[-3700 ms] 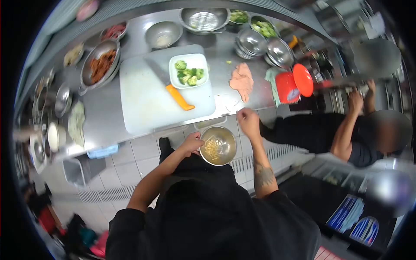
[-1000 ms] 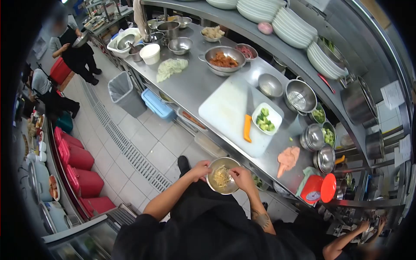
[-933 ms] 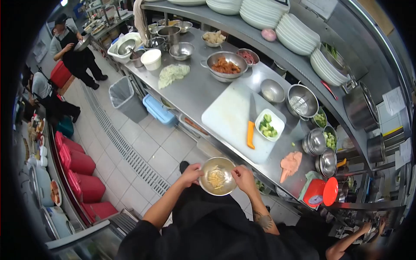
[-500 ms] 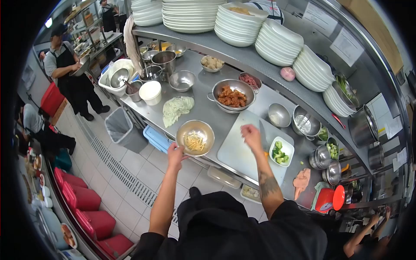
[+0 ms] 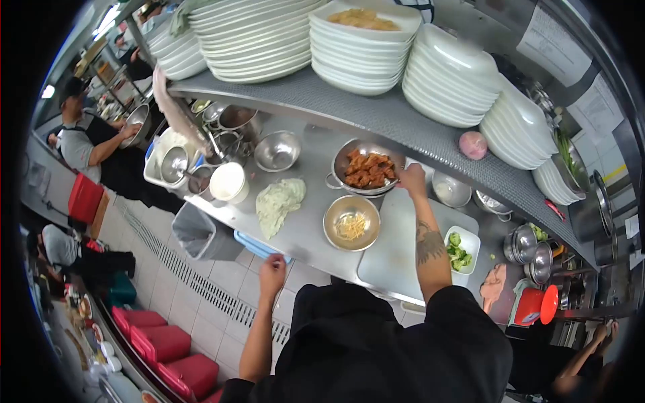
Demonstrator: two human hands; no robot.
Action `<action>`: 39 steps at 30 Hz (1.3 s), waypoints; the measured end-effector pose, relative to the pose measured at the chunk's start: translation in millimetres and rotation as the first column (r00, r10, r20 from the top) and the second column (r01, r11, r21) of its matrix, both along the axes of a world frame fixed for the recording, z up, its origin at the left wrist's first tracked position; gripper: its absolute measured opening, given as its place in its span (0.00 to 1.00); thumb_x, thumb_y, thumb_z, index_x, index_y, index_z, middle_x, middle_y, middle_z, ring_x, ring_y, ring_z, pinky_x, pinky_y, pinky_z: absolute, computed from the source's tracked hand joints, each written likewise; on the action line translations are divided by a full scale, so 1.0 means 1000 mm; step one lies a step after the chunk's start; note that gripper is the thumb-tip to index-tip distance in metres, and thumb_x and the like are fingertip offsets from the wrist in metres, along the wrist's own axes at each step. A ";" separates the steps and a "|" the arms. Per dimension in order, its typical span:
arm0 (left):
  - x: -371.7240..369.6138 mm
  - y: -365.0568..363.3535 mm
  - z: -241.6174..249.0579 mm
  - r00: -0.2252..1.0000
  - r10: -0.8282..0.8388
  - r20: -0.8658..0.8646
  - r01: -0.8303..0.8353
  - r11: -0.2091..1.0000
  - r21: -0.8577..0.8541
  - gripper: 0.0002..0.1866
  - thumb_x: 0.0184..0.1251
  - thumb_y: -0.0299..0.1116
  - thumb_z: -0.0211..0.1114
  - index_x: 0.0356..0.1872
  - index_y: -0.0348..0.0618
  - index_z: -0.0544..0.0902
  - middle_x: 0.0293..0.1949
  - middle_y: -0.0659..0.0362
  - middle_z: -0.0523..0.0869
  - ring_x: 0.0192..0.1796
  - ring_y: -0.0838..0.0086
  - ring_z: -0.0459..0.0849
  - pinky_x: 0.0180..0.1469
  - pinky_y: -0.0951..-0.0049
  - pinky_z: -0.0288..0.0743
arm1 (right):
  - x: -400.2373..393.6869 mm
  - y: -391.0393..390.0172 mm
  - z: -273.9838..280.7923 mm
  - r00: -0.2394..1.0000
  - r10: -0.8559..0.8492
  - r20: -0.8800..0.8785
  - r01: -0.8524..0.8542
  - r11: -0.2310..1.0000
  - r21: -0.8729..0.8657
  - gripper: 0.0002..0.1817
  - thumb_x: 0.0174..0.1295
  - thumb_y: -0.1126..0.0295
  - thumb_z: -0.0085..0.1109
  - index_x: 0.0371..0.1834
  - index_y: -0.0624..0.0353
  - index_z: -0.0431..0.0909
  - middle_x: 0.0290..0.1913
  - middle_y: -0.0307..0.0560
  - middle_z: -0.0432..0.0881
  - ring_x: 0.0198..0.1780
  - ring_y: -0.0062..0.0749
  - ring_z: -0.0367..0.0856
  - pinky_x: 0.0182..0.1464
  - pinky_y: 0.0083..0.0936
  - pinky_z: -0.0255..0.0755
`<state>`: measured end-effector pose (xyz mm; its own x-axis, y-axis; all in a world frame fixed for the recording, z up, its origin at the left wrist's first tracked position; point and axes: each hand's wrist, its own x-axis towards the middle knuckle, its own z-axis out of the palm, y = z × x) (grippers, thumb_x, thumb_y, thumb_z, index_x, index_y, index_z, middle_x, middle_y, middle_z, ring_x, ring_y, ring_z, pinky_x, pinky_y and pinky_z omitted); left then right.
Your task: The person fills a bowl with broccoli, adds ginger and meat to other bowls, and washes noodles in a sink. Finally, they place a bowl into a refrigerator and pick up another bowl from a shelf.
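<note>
1. Sitting between 9 and 10 o'clock of the strip bowl, a white tub [image 5: 229, 184] stands on the steel tabletop [image 5: 312, 246].
2. Left grip [image 5: 272, 272]: at 8 o'clock, out past the tabletop's near edge, fingers curled in and nearly closed, nothing seen in it.
3. Crumpled pale-green cloth [image 5: 281, 205]: about 9 o'clock.
4. Strip bowl [image 5: 333, 232]: metal, at the clock's centre, pale-yellow strips [image 5: 350, 226] inside, overlapping the cutting board's left edge in view.
5. Two-handled bowl [image 5: 340, 167]: between 12 and 1 o'clock, holding reddish-brown pieces [image 5: 368, 170].
6. Cutting board [image 5: 396, 250]: 4 o'clock.
7. Right grip [image 5: 412, 180]: 2 o'clock, fingers drawn together at the two-handled bowl's right rim; whether they have hold of it I cannot tell.
8. White dish [image 5: 474, 244] of broccoli [image 5: 458, 256]: between 3 and 4 o'clock.
</note>
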<state>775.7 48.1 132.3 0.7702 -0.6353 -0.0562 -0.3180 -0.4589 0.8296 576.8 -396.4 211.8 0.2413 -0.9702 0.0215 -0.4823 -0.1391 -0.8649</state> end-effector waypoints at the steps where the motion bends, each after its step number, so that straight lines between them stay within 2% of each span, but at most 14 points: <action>1: 0.018 -0.020 0.031 0.998 -0.020 0.059 0.019 1.000 0.016 0.10 0.66 0.32 0.62 0.42 0.36 0.83 0.33 0.47 0.87 0.37 0.54 0.87 0.41 0.63 0.80 | 0.005 0.001 0.003 1.000 -0.014 0.015 0.014 0.999 -0.038 0.22 0.57 0.65 0.63 0.34 0.83 0.78 0.33 0.68 0.83 0.27 0.41 0.87 0.23 0.33 0.82; 3: 0.048 -0.044 0.050 0.991 -0.041 0.125 0.040 0.999 0.014 0.13 0.66 0.32 0.62 0.46 0.34 0.82 0.39 0.43 0.87 0.42 0.48 0.86 0.47 0.60 0.80 | 0.009 0.008 0.017 0.999 0.026 -0.033 -0.026 1.000 0.003 0.22 0.60 0.63 0.62 0.38 0.81 0.79 0.36 0.68 0.84 0.29 0.42 0.88 0.24 0.32 0.83; 5: 0.091 -0.089 0.021 0.861 -0.084 0.502 0.117 0.993 -0.035 0.22 0.66 0.35 0.62 0.57 0.30 0.76 0.55 0.36 0.79 0.59 0.42 0.77 0.61 0.57 0.72 | 0.009 0.013 0.034 0.999 0.025 -0.022 -0.023 0.998 0.058 0.22 0.62 0.62 0.60 0.38 0.80 0.80 0.35 0.66 0.84 0.29 0.43 0.88 0.25 0.31 0.83; 9: 0.130 -0.123 -0.077 0.770 -0.388 0.507 0.249 0.914 0.320 0.37 0.68 0.40 0.60 0.72 0.29 0.58 0.73 0.37 0.58 0.76 0.47 0.56 0.75 0.52 0.51 | -0.022 0.039 0.045 0.988 -0.140 -0.066 0.150 0.974 0.171 0.22 0.61 0.61 0.61 0.30 0.77 0.79 0.29 0.61 0.85 0.26 0.39 0.87 0.27 0.35 0.78; 10: 0.126 -0.129 -0.079 0.831 -0.347 0.435 0.199 0.915 0.350 0.36 0.68 0.38 0.59 0.72 0.28 0.59 0.73 0.37 0.59 0.77 0.49 0.55 0.76 0.54 0.50 | -0.036 0.055 0.041 0.964 -0.248 0.093 0.235 0.963 0.132 0.20 0.59 0.62 0.63 0.29 0.75 0.79 0.24 0.58 0.83 0.23 0.36 0.85 0.27 0.35 0.77; 12: 0.143 -0.142 -0.077 0.857 -0.397 0.328 0.203 0.846 0.494 0.22 0.65 0.32 0.59 0.57 0.29 0.76 0.62 0.36 0.74 0.66 0.47 0.73 0.65 0.55 0.68 | -0.063 0.099 0.066 0.874 -0.404 0.270 0.353 0.909 0.220 0.14 0.56 0.67 0.63 0.28 0.73 0.78 0.24 0.52 0.81 0.20 0.32 0.80 0.22 0.31 0.75; 13: 0.153 -0.140 -0.088 0.733 -0.405 0.546 0.190 0.893 0.408 0.16 0.63 0.35 0.60 0.43 0.30 0.80 0.49 0.39 0.83 0.51 0.45 0.82 0.53 0.52 0.77 | -0.080 0.119 0.073 0.802 -0.435 0.409 0.347 0.897 0.273 0.13 0.56 0.68 0.63 0.26 0.71 0.78 0.22 0.49 0.80 0.19 0.31 0.79 0.21 0.29 0.74; 15: 0.156 -0.148 -0.070 0.658 -0.421 0.624 0.154 0.887 0.436 0.13 0.58 0.40 0.63 0.32 0.38 0.79 0.32 0.47 0.85 0.37 0.50 0.85 0.42 0.55 0.79 | -0.117 0.153 0.070 0.735 -0.563 0.379 0.499 0.827 0.260 0.12 0.56 0.70 0.63 0.22 0.68 0.76 0.18 0.46 0.77 0.18 0.29 0.77 0.18 0.28 0.71; 22: 0.157 -0.173 -0.038 0.334 -0.676 0.657 0.225 0.733 0.642 0.07 0.57 0.33 0.61 0.32 0.41 0.80 0.32 0.54 0.86 0.35 0.61 0.88 0.39 0.63 0.81 | -0.198 0.284 0.105 0.540 -0.813 0.219 0.819 0.567 0.085 0.16 0.55 0.69 0.62 0.16 0.64 0.70 0.15 0.45 0.75 0.16 0.27 0.77 0.18 0.28 0.70; 30: 0.159 -0.163 -0.067 0.467 -0.681 0.563 0.369 0.729 0.576 0.10 0.52 0.34 0.65 0.30 0.37 0.83 0.33 0.44 0.85 0.39 0.49 0.85 0.42 0.53 0.78 | -0.220 0.300 0.079 0.422 -0.901 0.097 0.907 0.418 -0.056 0.17 0.50 0.63 0.64 0.17 0.66 0.73 0.17 0.53 0.75 0.21 0.34 0.75 0.27 0.37 0.71; 31: 0.170 -0.161 -0.095 0.290 -0.662 0.691 0.422 0.737 0.528 0.10 0.53 0.36 0.64 0.30 0.39 0.83 0.31 0.50 0.84 0.34 0.56 0.84 0.40 0.56 0.77 | -0.233 0.287 0.048 0.428 -0.894 0.135 0.904 0.419 -0.087 0.16 0.50 0.62 0.64 0.19 0.65 0.74 0.17 0.51 0.74 0.22 0.33 0.70 0.27 0.39 0.68; 33: 0.184 -0.155 -0.121 0.361 -0.697 0.620 0.431 0.714 0.551 0.12 0.50 0.37 0.66 0.28 0.38 0.85 0.31 0.47 0.85 0.36 0.55 0.85 0.42 0.57 0.78 | -0.213 0.284 0.079 0.572 -0.799 0.188 0.812 0.583 0.007 0.11 0.58 0.69 0.59 0.21 0.62 0.76 0.19 0.39 0.76 0.22 0.20 0.71 0.24 0.25 0.65; 37: 0.150 -0.111 -0.039 0.701 -0.587 0.406 0.447 0.805 0.391 0.12 0.53 0.32 0.65 0.32 0.31 0.83 0.34 0.38 0.84 0.41 0.43 0.84 0.47 0.52 0.78 | -0.164 0.207 0.056 0.604 -0.648 0.463 0.655 0.735 0.175 0.09 0.62 0.69 0.59 0.26 0.62 0.77 0.23 0.41 0.80 0.22 0.22 0.74 0.25 0.23 0.69; 39: 0.134 -0.101 -0.016 0.749 -0.503 0.432 0.559 0.829 -0.005 0.11 0.57 0.30 0.63 0.35 0.31 0.84 0.34 0.39 0.85 0.42 0.44 0.84 0.46 0.53 0.78 | -0.135 0.176 0.057 0.688 -0.609 0.395 0.599 0.784 0.166 0.10 0.61 0.69 0.59 0.27 0.63 0.77 0.24 0.42 0.80 0.23 0.25 0.76 0.25 0.24 0.72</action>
<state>910.0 -53.0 116.6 0.2415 -0.9276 0.2849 -0.7899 -0.0174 0.6130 441.9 -220.4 268.8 -0.4239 -0.9045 -0.0460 -0.0604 0.0789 -0.9951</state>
